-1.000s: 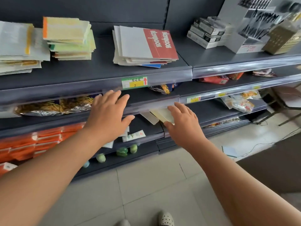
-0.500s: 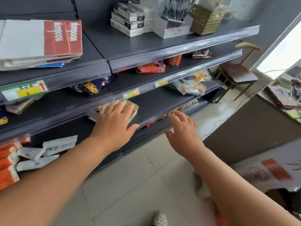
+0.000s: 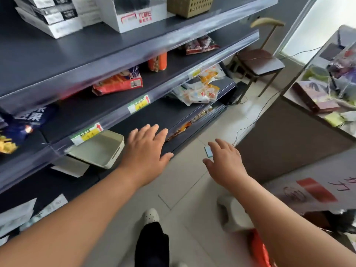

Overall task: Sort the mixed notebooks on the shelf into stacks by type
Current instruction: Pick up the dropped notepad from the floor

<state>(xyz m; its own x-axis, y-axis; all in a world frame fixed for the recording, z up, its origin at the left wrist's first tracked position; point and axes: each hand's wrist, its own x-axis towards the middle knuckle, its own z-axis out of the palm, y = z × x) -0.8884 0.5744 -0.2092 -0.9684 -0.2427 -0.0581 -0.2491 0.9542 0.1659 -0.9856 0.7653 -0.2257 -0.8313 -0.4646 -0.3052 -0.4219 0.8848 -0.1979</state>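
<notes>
Head swings right, notebooks out of view; left hand [image 3: 146,151] open beside the tray [image 3: 100,151], right hand [image 3: 224,163] open beyond it. Sorting looks stalled.

Two hands are showing: left hand [image 3: 146,151], right hand [image 3: 224,163]. Two arrowed price tags are sitting on the shelf rails, upper label [image 3: 139,104] and lower label [image 3: 87,134]. One cream tray [image 3: 96,151], one chair [image 3: 260,60], one basket [image 3: 189,6] and one red snack bag [image 3: 117,83] are showing too.
</notes>
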